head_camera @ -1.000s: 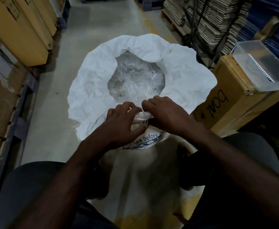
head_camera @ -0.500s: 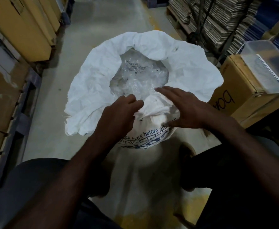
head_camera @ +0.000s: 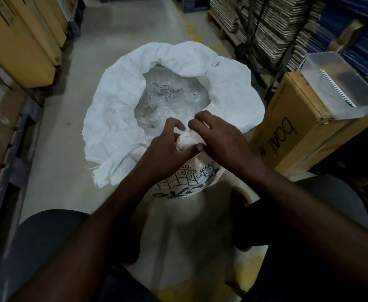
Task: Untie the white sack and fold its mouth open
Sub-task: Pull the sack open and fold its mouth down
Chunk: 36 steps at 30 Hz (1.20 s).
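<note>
looking down from your head cam, you're sitting w/ a white sack standing on the concrete floor between your knees. its mouth is lying open, w/ the rim folded outward all the way round except the near side, and crinkly clear plastic packets are showing inside. your left hand and right hand are meeting at the near edge of the sack, both pinching a bunched wad of white fabric there. left thumb is pressing under the wad, fingers curling over it; right hand is gripping it from the other side w/ thumb tucked below. both hands are closed on the fabric, touching each other. blue printed text is running across the sack's side just below your hands. a cardboard box marked "boat" is standing just beside the sack on your right, w/ a clear plastic tub resting on top. yellow cartons are lining the left side, and stacks of flat cardboard are sitting far right.
</note>
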Each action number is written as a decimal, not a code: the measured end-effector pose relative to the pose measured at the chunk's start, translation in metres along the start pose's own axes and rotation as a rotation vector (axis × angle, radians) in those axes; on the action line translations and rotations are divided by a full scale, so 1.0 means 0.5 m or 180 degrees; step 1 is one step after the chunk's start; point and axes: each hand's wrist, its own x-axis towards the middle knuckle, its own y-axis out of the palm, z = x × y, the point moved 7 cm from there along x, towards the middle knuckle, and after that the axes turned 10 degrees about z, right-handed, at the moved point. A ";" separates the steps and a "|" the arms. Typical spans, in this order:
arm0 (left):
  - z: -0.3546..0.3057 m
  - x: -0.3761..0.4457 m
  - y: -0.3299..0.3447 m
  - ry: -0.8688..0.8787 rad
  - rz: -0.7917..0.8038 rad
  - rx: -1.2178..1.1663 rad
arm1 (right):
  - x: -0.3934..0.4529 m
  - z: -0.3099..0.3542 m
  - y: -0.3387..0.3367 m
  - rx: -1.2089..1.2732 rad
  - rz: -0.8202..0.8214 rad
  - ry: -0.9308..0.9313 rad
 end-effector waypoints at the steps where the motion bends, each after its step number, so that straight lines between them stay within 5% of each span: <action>1: -0.004 0.007 0.000 0.0058 0.0067 0.0114 | -0.001 -0.003 0.000 0.0061 0.0016 0.0003; 5: -0.012 0.014 0.012 0.0184 -0.0043 0.0999 | -0.017 -0.027 0.027 0.0879 0.0542 -0.0221; 8: -0.023 0.011 0.021 0.0276 -0.0388 0.1462 | -0.039 -0.060 0.043 0.0479 0.0892 -0.0185; 15: -0.047 -0.006 0.052 0.0411 -0.0922 0.1949 | -0.003 -0.079 0.003 -0.0245 -0.0038 -0.0140; 20: -0.041 -0.005 0.063 0.0180 -0.0554 0.1073 | 0.001 -0.092 -0.017 -0.0631 -0.0734 0.0152; 25: -0.039 0.026 0.042 0.0147 -0.0377 0.0931 | -0.022 -0.092 -0.031 -0.0567 -0.0734 0.0404; 31: -0.050 0.022 0.045 0.0365 -0.1009 0.1435 | -0.051 -0.126 -0.004 0.1815 -0.0903 0.1007; 36: -0.068 0.020 0.084 0.0582 -0.0955 0.1783 | -0.102 -0.215 0.038 0.2849 -0.0913 0.2892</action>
